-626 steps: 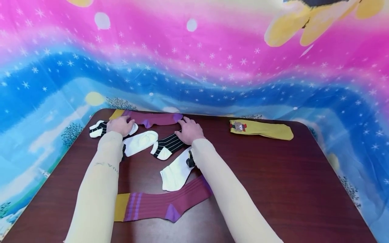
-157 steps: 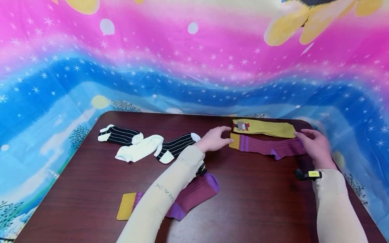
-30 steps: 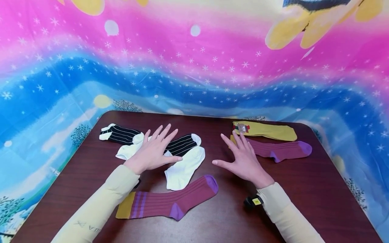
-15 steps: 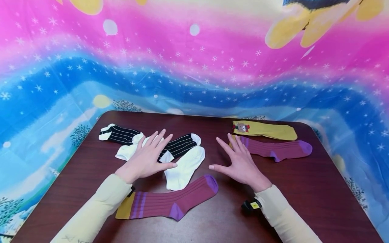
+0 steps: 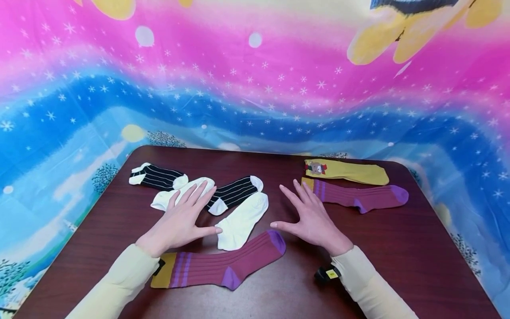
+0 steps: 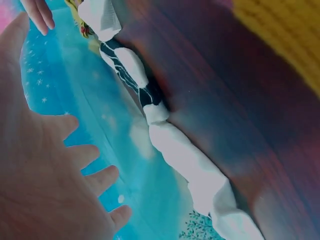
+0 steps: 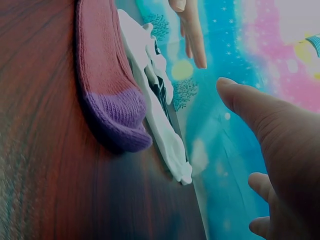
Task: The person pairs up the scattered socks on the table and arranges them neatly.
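My left hand (image 5: 179, 221) hovers with fingers spread, holding nothing, and partly covers a white ankle sock (image 5: 204, 182). My right hand (image 5: 312, 219), also spread and holding nothing, is to the right of a second white sock (image 5: 243, 223). A maroon sock (image 5: 338, 193) with a mustard cuff lies just beyond the right fingertips, alongside a yellow sock (image 5: 350, 172) with a bear picture. Nearest the person lies a matching maroon sock (image 5: 203, 268) with purple heel and toe. Two black striped socks (image 5: 161, 177) lie among the white ones. The left wrist view shows a white sock (image 6: 187, 155).
All the socks lie on a dark brown wooden table (image 5: 382, 252) with rounded far corners. A colourful printed cloth (image 5: 255, 93) hangs behind and around the table.
One maroon sock has moved from the back left to beside the yellow sock since the earliest frame. Both hands have let go and, lately, drawn back slightly towards the person.
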Motion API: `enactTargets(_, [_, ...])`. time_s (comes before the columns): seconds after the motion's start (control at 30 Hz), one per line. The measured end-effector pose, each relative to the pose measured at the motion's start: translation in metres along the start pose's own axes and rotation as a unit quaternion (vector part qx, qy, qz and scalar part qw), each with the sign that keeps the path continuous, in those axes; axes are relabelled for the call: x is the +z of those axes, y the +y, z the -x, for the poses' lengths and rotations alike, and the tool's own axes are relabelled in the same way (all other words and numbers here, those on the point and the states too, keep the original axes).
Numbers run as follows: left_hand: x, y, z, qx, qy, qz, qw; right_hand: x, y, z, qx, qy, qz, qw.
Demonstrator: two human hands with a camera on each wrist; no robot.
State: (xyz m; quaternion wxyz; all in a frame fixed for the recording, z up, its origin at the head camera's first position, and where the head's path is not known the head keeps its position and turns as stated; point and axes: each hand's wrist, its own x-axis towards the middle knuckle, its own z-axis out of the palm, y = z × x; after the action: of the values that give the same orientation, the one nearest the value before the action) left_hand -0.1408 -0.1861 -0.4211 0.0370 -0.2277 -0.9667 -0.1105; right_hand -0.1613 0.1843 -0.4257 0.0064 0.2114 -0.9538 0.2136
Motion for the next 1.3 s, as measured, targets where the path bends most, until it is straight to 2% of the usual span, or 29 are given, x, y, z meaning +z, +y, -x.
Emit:
enactTargets(0.27, [-0.001, 0.0, 0.014, -0.021, -0.011, 0.022, 0.9995, 0.005, -0.003, 0.004, -0.002, 0.012, -0.006, 0.9999])
enactTargets(0.6, [-0.01, -0.003, 0.032, -0.044, -0.052, 0.061, 0.9959, 0.01, -0.008, 0.006, -0.011, -0.004, -0.002, 0.9999])
enactTargets(0.83, [-0.019, -0.008, 0.037, -0.035, -0.059, 0.061, 0.9958, 0.012, -0.01, 0.008, -0.002, -0.016, 0.003, 0.9999])
enactTargets(0.97, [-0.02, -0.009, 0.038, -0.032, -0.09, 0.079, 0.9923, 0.014, -0.012, 0.01, -0.004, -0.019, 0.004, 0.9998])
enactTargets(1.1, [-0.019, -0.008, 0.038, -0.051, -0.131, 0.098, 0.9852, 0.016, -0.013, 0.011, -0.01, -0.018, 0.008, 0.9998])
enactTargets(1.3, [-0.02, -0.01, 0.037, -0.058, -0.164, 0.112, 0.9784, 0.018, -0.013, 0.011, -0.017, -0.011, 0.017, 0.9996])
